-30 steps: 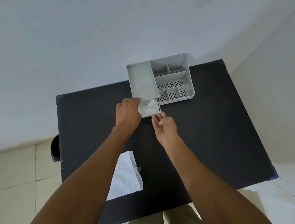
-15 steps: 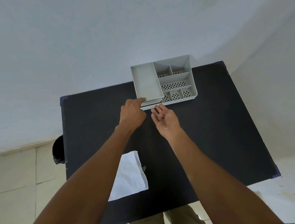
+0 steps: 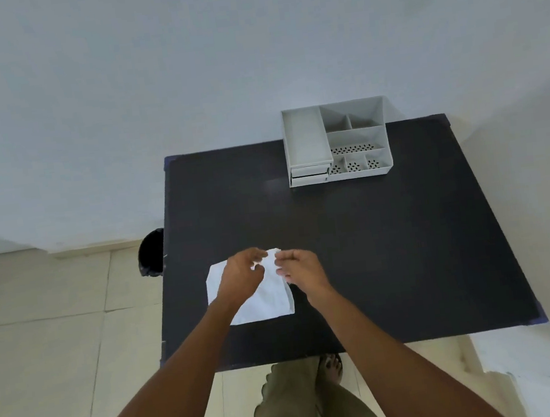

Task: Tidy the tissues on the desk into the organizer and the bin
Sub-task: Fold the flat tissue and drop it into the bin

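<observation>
the black rectangular desk (image 3: 391, 246) carries a grey plastic compartment organizer (image 3: 336, 143) at its far edge; the flat white tissue (image 3: 263, 300) lies near the desk's front-left – left hand (image 3: 240, 275) and right hand (image 3: 299, 269) pinch its top edge. next, i judge: lift and bin it – black bin (image 3: 151, 253) beside the desk's left edge.

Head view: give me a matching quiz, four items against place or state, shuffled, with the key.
Items
1. flat white tissue
2. grey plastic compartment organizer
3. round black bin
4. small organizer drawers

Place or state
A. on the floor, off the desk's left edge
B. at the desk's far edge, by the wall
C. closed
D. near the desk's front-left, under both hands

Pairs: 1-D, 2-B, 3-A, 4-C
</observation>
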